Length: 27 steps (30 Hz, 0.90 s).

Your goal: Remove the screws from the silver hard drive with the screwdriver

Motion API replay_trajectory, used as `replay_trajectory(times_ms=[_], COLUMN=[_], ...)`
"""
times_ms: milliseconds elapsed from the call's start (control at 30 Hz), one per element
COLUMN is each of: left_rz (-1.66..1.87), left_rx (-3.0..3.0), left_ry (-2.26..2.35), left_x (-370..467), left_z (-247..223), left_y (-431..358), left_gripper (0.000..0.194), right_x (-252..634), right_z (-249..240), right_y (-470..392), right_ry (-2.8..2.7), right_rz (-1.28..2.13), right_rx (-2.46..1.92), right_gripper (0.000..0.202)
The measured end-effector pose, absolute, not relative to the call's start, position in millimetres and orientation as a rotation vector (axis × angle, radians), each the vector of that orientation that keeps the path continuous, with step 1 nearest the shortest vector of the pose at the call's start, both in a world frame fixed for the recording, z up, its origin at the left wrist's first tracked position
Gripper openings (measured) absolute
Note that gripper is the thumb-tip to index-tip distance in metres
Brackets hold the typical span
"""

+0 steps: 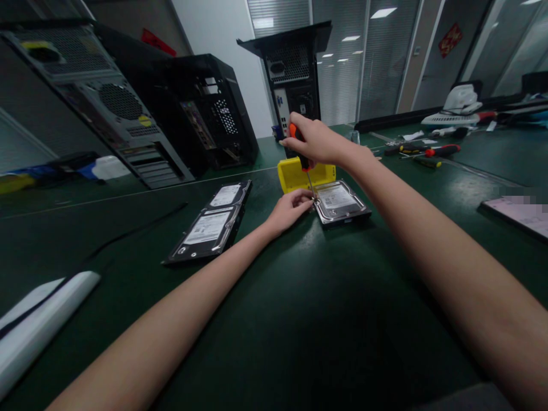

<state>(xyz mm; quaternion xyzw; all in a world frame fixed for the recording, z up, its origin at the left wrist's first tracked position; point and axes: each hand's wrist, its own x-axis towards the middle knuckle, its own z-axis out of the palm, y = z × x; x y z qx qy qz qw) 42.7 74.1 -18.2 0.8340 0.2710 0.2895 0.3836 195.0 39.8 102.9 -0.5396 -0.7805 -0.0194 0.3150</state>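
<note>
My right hand [314, 140] is closed round the orange and black handle of a screwdriver [304, 162], whose shaft points down to the left edge of a hard drive [340, 200]. The drive lies flat, label up, on the dark green table [274, 297]. Beside that edge is my left hand [293, 208], its fingers curled together near the screwdriver's tip; what they hold, if anything, is too small to make out. Just behind the drive stands an open yellow case [295, 175]. Two more hard drives [208, 228] lie end to end on the left.
Open computer cases [124, 103] stand at the back left, another tower [295, 74] behind the yellow case. Tools [443, 150] lie at the back right. A phone-like slab [520, 214] is at the right edge, a white object [47, 319] with a black cable at front left.
</note>
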Motion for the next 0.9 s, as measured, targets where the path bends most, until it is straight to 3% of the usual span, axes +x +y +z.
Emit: replay_trajectory(times_ms=[900], left_rz=[0.758], left_rx=[2.102], left_ry=[0.692], left_x=[43.1], left_z=[-19.8], left_y=[74.5], left_gripper=[0.026], right_x=[192.3], right_z=[98.9], right_y=[41.1], right_ry=[-2.016], right_rz=[-0.138], right_rx=[-1.4], right_gripper=[0.032])
